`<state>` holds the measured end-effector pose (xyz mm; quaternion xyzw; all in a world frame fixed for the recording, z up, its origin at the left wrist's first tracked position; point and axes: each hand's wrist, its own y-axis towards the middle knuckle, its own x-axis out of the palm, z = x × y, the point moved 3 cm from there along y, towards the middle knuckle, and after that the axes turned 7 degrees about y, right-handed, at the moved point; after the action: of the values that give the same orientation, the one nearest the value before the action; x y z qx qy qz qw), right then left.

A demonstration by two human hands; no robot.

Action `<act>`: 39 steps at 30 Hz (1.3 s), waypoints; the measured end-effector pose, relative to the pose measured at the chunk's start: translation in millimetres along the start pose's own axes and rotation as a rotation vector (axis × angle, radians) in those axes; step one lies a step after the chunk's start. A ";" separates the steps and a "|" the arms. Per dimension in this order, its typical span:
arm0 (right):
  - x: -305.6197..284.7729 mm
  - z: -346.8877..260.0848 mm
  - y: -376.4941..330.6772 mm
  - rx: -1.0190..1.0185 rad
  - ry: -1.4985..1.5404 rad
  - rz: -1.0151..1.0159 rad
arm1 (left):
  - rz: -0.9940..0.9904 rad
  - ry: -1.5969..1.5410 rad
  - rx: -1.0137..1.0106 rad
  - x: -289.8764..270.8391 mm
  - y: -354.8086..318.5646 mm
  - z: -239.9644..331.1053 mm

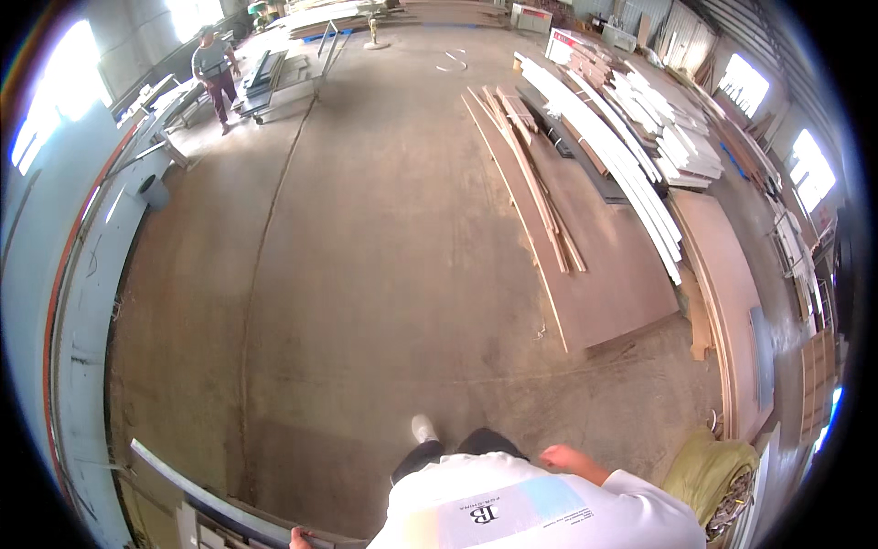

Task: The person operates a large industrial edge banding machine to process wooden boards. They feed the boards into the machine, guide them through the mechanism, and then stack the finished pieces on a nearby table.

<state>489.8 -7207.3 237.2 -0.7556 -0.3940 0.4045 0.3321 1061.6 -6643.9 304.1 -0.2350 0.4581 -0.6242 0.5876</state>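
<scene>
my left hand (298, 538) sits at the bottom edge, fingers gripping the end of a long grey strip (212, 497) that runs up to the left. my right hand (555, 455) hangs loosely curled and empty above the concrete floor (366, 256), well apart from the brown boards (594, 247) stacked to the right.

Single head-worn fisheye view, looking steeply down and forward, floor (366, 274) far below, own torso nearest

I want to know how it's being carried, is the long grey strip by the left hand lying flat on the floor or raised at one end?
Raised. The long grey strip slants up off the floor from the left hand, its far end in the air.
</scene>
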 end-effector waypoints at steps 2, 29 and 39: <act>-39.8 -32.4 -0.6 0.158 0.270 0.180 | 0.018 0.012 0.014 38.7 -6.2 31.5; -583.1 -553.8 480.4 -0.231 0.385 0.241 | -0.211 -0.023 0.030 596.0 -14.7 341.7; -662.2 -543.8 616.7 -0.301 -0.076 -0.092 | 0.099 -0.252 -0.042 764.7 -42.5 549.4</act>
<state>926.0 -8168.2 208.5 -0.7621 -0.4965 0.3538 0.2182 1344.4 -7536.7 411.0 -0.3010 0.4044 -0.5504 0.6655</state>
